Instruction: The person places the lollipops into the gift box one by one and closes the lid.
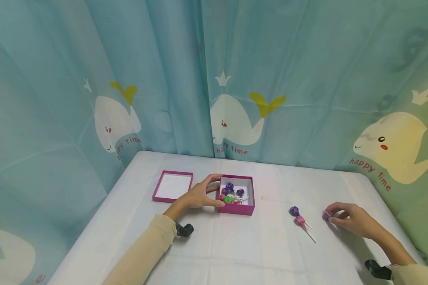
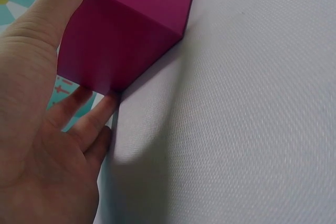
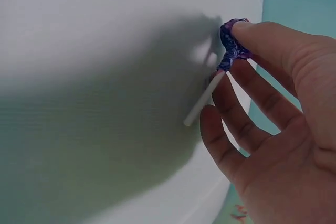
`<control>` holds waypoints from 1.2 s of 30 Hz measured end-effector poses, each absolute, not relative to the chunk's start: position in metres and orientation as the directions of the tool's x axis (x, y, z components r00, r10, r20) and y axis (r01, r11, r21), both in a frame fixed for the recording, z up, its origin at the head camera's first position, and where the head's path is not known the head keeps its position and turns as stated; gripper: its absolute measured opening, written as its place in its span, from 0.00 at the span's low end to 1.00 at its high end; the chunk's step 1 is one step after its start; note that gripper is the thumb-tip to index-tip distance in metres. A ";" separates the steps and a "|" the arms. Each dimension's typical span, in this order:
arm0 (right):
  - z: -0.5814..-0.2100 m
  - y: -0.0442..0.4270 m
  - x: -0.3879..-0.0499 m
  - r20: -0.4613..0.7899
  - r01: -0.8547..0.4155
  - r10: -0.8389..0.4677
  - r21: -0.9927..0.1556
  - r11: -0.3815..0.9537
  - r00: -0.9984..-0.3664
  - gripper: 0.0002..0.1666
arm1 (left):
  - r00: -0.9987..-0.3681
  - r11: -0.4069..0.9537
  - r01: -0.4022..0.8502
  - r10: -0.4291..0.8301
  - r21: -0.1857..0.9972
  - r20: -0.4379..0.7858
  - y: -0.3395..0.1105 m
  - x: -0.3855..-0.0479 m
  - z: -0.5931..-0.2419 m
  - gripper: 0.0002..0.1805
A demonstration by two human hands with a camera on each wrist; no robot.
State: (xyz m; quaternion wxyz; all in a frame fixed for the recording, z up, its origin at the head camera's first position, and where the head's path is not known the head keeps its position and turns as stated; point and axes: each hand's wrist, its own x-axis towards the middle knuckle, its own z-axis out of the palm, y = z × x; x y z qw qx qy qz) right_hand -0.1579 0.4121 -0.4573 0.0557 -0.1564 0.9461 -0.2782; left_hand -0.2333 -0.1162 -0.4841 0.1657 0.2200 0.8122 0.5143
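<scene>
– Grip?
– My right hand pinches a round purple-wrapped, white-stick lollipop between thumb and fingers; left hand grips the square magenta cardboard box.
– Step?
– Pickup, I judge; next probably needs a lift.

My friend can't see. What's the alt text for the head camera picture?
A person's right hand pinches a lollipop at a white table, while the left hand holds an open pink box with lollipops inside. Two more lollipops lie between the box and the right hand. A pink-edged lid lies left of the box; a whale-print curtain hangs behind.
</scene>
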 end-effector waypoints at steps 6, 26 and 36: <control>-0.439 0.404 -0.173 0.037 -0.353 -0.393 -0.521 0.777 -0.919 0.13 | -0.848 0.370 0.194 0.529 0.908 -0.034 -0.117 -0.233 -0.485 0.55; -0.376 0.337 -0.225 0.138 -0.450 -0.455 -0.550 0.704 -0.880 0.12 | -0.850 0.380 0.187 0.525 0.906 -0.045 -0.116 -0.232 -0.483 0.55; -0.362 0.298 -0.245 0.133 -0.461 -0.473 -0.554 0.693 -0.871 0.14 | -0.851 0.388 0.181 0.523 0.904 -0.054 -0.117 -0.232 -0.482 0.55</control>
